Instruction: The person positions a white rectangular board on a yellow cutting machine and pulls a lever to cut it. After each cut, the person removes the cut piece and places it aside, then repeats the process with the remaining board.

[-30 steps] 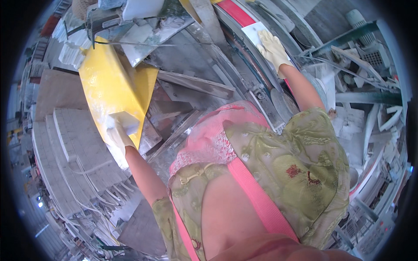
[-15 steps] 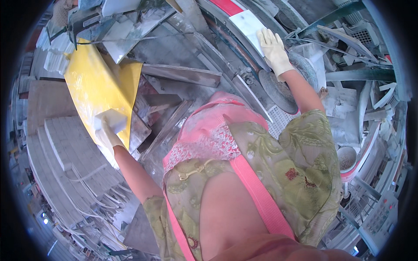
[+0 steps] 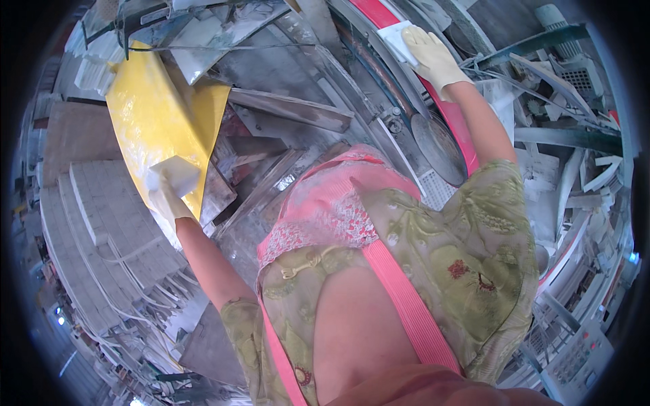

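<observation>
My left hand point(image 3: 168, 201), in a pale glove, grips a flat white tile point(image 3: 177, 174) by its near edge. The tile is over a shiny yellow sheet point(image 3: 161, 111) on my left. Up ahead to the right, my right hand point(image 3: 429, 59), gloved too, lies flat with fingers stretched out. Its fingertips rest on another white tile point(image 3: 396, 42) on a narrow red belt point(image 3: 461, 132). The underside of that hand is hidden.
Stacked grey-white slabs point(image 3: 112, 230) fill the left side. A wooden board point(image 3: 291, 111) and metal rails lie between my arms. Beside the belt is a grey roller end point(image 3: 437, 145). Metal bars and a panel with buttons point(image 3: 586, 355) stand at the right.
My right hand has moved forward along the belt. The white stretch under it is shorter, and red belt now shows behind the hand. My left hand still holds its tile.
</observation>
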The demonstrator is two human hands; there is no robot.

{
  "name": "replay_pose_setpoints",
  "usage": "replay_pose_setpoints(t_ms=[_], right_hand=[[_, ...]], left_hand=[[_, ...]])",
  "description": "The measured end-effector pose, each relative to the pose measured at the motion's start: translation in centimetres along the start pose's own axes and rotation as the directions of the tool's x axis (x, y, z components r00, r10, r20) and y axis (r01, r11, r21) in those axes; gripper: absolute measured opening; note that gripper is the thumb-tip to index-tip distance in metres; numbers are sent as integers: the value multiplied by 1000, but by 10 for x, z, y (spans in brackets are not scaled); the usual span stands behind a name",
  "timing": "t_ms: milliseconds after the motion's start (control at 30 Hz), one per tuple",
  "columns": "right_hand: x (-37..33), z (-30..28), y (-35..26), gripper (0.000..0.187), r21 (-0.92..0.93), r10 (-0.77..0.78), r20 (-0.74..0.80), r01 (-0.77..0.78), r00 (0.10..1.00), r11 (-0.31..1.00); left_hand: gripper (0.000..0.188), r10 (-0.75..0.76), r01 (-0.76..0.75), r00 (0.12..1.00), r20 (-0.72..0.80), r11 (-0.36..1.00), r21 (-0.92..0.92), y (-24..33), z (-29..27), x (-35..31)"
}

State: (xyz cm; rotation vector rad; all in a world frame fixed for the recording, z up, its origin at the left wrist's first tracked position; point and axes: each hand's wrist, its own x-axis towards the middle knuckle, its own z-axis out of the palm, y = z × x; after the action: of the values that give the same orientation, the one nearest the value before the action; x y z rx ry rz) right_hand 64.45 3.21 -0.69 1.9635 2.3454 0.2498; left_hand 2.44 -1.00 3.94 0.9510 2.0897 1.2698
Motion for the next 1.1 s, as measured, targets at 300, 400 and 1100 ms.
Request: replay_pose_setpoints(t_ms=[300, 400, 1100], right_hand=[[3, 2, -21, 96, -171, 66, 85, -51, 994, 984], [12, 12, -22, 93, -87, 78, 10, -77, 997, 993], [121, -91, -402, 46, 972, -295, -147, 83, 944, -218]], left_hand=[[59, -67, 68, 997, 23, 996, -49, 13, -1, -19], [55, -5, 9, 998, 65, 998, -63, -2, -4, -1], [76, -140, 120, 990, 22, 910, 396, 2, -26, 6]])
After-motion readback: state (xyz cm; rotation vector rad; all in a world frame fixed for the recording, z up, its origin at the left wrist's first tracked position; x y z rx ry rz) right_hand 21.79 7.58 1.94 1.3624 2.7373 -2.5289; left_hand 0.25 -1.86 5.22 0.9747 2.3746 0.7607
